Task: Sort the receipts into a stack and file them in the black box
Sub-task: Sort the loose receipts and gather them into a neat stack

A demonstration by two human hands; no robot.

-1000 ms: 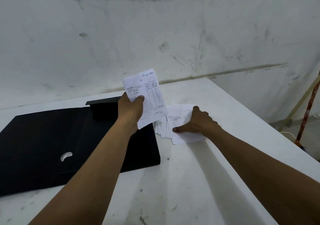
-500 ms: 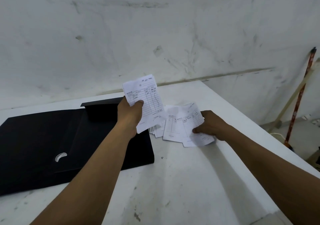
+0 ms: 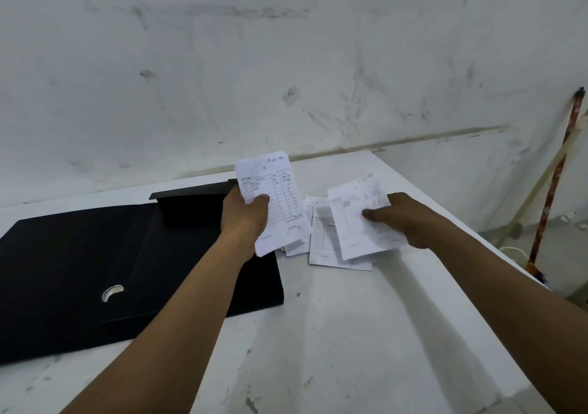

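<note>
Lifted clear since half a second ago, one receipt (image 3: 366, 222) sits pinched in the right hand (image 3: 410, 219) above the loose pile (image 3: 321, 248) on the table (image 3: 350, 334). Beside the black box (image 3: 95, 270), the left hand (image 3: 245, 219) clamps the stack (image 3: 276, 203). Thin paper could slip or drag neighbours off the pile during the transfer.

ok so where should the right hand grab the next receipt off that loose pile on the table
Take the topmost sheet of the loose pile by its near bottom corner, coming from the right. The sheets lie flat and fanned, so that corner overhangs and can be pinched. The right hand already holds a receipt, which should go first.
</note>
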